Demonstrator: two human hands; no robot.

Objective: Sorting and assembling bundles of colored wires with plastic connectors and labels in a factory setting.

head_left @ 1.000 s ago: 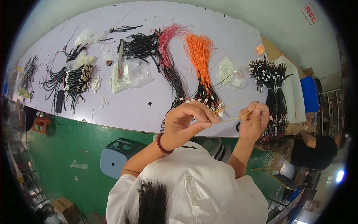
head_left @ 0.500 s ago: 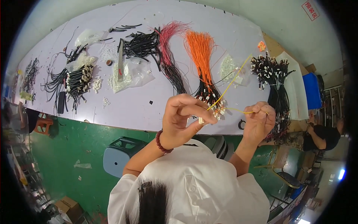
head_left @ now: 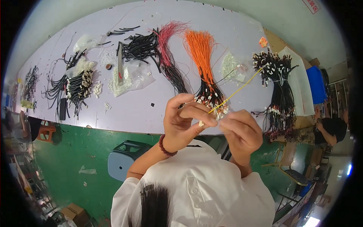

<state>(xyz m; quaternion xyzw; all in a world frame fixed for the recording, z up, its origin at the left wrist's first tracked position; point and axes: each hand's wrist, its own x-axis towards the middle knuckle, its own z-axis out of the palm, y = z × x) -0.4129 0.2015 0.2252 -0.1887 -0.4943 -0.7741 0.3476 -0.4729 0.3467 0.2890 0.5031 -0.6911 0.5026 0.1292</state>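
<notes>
My left hand (head_left: pixel 180 120), with a dark red bead bracelet (head_left: pixel 166 145) on its wrist, is closed near the table's front edge. Between its thumb and fingers is a small white connector (head_left: pixel 201 123). A yellow wire (head_left: pixel 239 90) runs out from the same fingers toward the far right. Close beside those fingertips my right hand (head_left: pixel 242 132) is closed in a pinch; motion smears its fingertips, and what they hold is hidden. Just behind both hands lies a bundle of orange wires (head_left: pixel 200 47) with black sleeves and white connectors at its near end.
Bundles of black cables lie at right (head_left: pixel 280 90) and left (head_left: pixel 78 81). Red wires (head_left: pixel 166 41), black tubes (head_left: pixel 138 47), bags of white connectors (head_left: pixel 130 77) and a steel ruler (head_left: pixel 120 62) sit farther back. A blue stool (head_left: pixel 120 166) stands below; another person (head_left: pixel 331 130) is at far right.
My right hand has moved left, from out at the right with a yellow wire in its pinch to beside my left fingertips. The left hand keeps its hold.
</notes>
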